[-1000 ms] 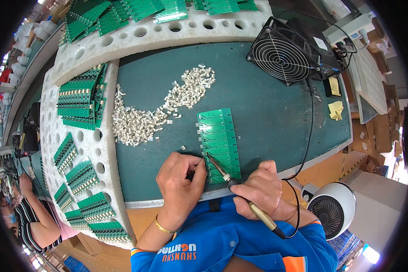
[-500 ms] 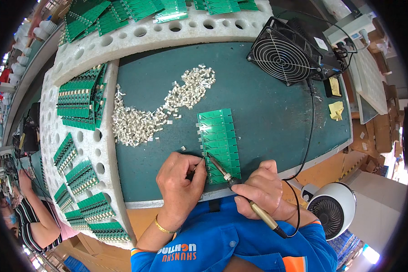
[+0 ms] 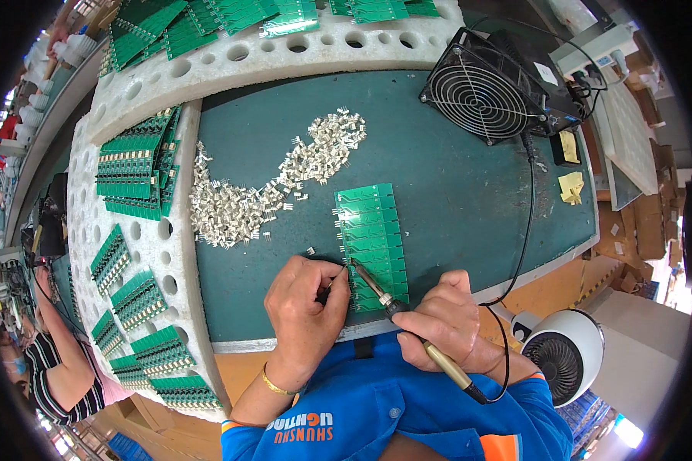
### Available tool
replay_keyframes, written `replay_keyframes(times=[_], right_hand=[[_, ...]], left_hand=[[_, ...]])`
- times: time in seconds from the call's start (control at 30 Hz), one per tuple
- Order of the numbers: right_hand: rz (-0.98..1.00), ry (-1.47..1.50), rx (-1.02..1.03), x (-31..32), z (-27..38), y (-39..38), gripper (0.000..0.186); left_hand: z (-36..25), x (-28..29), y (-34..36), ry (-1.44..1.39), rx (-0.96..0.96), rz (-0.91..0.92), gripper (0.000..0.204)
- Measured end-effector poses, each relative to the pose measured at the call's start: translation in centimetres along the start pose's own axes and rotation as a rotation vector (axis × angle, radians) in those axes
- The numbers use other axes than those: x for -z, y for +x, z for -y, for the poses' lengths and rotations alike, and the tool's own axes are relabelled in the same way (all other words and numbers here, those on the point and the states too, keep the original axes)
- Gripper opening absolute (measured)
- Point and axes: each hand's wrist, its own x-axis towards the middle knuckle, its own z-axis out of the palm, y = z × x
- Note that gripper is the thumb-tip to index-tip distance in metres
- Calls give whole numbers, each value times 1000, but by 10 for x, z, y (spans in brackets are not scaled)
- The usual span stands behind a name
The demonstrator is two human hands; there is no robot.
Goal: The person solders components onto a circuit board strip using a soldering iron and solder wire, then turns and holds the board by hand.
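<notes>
A green circuit board panel (image 3: 373,230) lies on the dark green work mat, its long side running away from me. My right hand (image 3: 446,319) is closed around the handle of a soldering iron (image 3: 447,364). The iron slants up and left, with its tip at the panel's left edge, beside the fingertips of my left hand (image 3: 306,301). Those fingers are pinched together at that edge; what they hold is too small to make out. A single small white connector (image 3: 311,251) rests just beyond my left hand.
White connectors (image 3: 238,213) form a long pile at the left middle of the mat. White foam trays (image 3: 181,253) with finished-looking green boards (image 3: 134,165) border the left and far sides. A black fan (image 3: 477,92) stands far right. The iron's cord (image 3: 527,223) crosses the mat's right part.
My hands, the iron and the panel look almost unmoved. At the far left, another person's arm and body have shifted slightly.
</notes>
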Motion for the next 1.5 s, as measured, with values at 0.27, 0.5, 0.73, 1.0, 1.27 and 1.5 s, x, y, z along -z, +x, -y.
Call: replay_keyframes(times=[0.27,0.5,0.73,1.0,1.27,1.5], right_hand=[[-1,2,3,0,1,-2,27],[5,-6,12,1,2,-4,27],[-1,-23,0,7,3,-5,26],[-18,-17,-21,11,3,-9,25],[-67,9,-9,10,1,-15,26],[-76,47,-2,10,1,-17,25]], left_hand=[[-1,2,-1,4,-5,5,13],[-2,5,-2,-4,-1,11,12],[1,7,-5,-16,-63,-17,11],[-5,19,-22,-263,158,-60,10],[-5,23,-35,-298,212,-29,7],[-11,17,-36,-29,61,-31,13]])
